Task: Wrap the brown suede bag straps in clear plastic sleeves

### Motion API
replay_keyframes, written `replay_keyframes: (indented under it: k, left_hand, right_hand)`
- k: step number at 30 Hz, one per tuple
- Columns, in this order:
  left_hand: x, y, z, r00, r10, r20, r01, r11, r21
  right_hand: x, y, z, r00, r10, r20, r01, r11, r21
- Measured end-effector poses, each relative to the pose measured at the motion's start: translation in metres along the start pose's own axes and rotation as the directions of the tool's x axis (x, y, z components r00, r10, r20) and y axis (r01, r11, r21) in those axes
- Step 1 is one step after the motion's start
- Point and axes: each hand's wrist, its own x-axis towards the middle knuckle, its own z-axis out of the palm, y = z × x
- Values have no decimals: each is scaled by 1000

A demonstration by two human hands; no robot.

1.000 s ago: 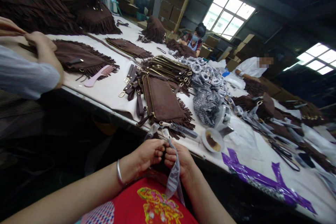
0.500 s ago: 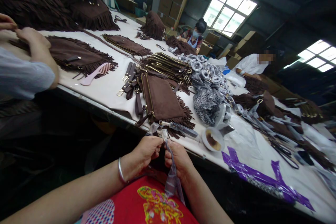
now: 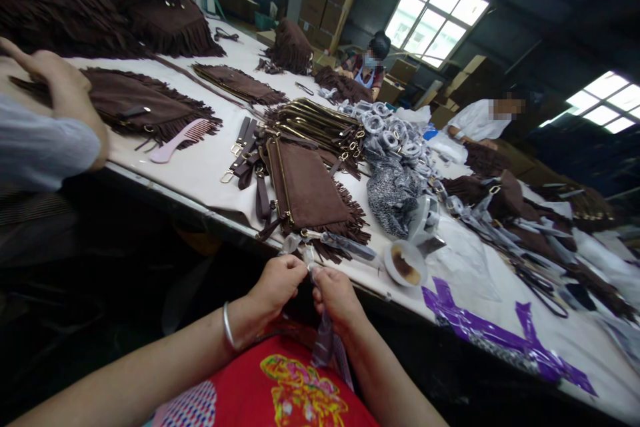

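Note:
My left hand (image 3: 283, 282) and my right hand (image 3: 336, 297) meet at the table edge, both with fingers closed in a pinch. Between them is a strap wrapped in clear plastic (image 3: 324, 340), its lower end hanging over my lap and its upper part reaching the table. Just beyond my hands lies a brown fringed pouch (image 3: 313, 187) with a gold zipper. Another plastic-wrapped strap (image 3: 345, 245) rests along its near side. Brown wrist straps (image 3: 245, 147) with gold clasps lie to its left.
Behind the pouch are stacked zippered pouches (image 3: 317, 121) and a heap of plastic-wrapped coiled straps (image 3: 393, 130). A tape roll (image 3: 405, 263) sits near the edge, with purple tape (image 3: 480, 330) beyond. A co-worker's arm (image 3: 55, 127) is at left, near a pink comb (image 3: 180, 140).
My right hand has turned slightly over the strap, covering more of its upper part. The co-worker's hand at left has shifted left over the fringed pouch.

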Motion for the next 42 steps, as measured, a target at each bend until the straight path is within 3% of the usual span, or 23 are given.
replay_keyframes:
  k: [3, 5, 9, 12, 15, 18, 21, 24, 27, 29, 31, 33, 35, 37, 38, 40, 42]
  left_hand:
    - [1, 1, -3, 983, 182, -22, -172, 956, 236]
    - [1, 2, -5, 954, 298, 14, -282, 884, 374]
    - [2, 2, -7, 864, 492, 107, -463, 693, 553]
    - [5, 2, -7, 817, 555, 156, -520, 593, 615]
    - [7, 3, -7, 860, 489, 145, -466, 640, 610]
    - [5, 5, -6, 910, 403, 94, -385, 739, 554]
    - [1, 7, -4, 952, 289, 98, -303, 856, 420]
    - [-1, 7, -1, 993, 82, 81, -99, 964, 246]
    - [3, 6, 1, 1000, -17, -16, 20, 984, 178]
    - [6, 5, 1, 998, -11, -59, 21, 987, 160]
    - [8, 4, 0, 999, -1, -43, 5, 994, 106]
    - [9, 2, 1, 1000, -24, 12, 24, 1000, -11]
    - [9, 0, 2, 996, -56, 71, 65, 988, -137]
    - [10, -3, 2, 993, -64, 104, 84, 976, -200]
    - [11, -4, 1, 992, -64, 107, 84, 978, -189]
    - [11, -6, -2, 994, -64, 86, 69, 996, -59]
    - [9, -6, -8, 998, -9, 61, -4, 981, 196]
  right_hand:
    - [1, -3, -3, 994, -91, -66, 66, 948, -312]
    - [1, -5, -5, 972, -225, -68, 159, 845, -511]
    - [-3, -5, -4, 828, -560, -27, 299, 482, -824]
    - [-6, 0, -2, 741, -672, 17, 298, 306, -904]
    - [-6, 8, -3, 664, -722, 194, 352, 73, -933]
    - [-7, 12, -5, 619, -700, 355, 302, -205, -931]
    - [-10, 12, -1, 612, -681, 403, 237, -328, -915]
    - [-17, 12, 7, 636, -668, 387, 225, -319, -921]
    - [-27, 11, 13, 689, -647, 328, 266, -195, -944]
    - [-31, 11, 11, 729, -633, 260, 356, 27, -934]
    - [-31, 11, 5, 804, -577, 142, 423, 388, -819]
    - [-27, 14, -1, 910, -411, 64, 371, 733, -569]
    - [-22, 18, -4, 970, -215, 108, 240, 912, -333]
    - [-18, 23, -3, 979, -140, 147, 177, 942, -286]
    - [-17, 25, -3, 977, -172, 128, 207, 913, -351]
    - [-19, 26, -2, 941, -333, 61, 298, 729, -617]
    - [-22, 23, -5, 860, -503, 84, 333, 428, -840]
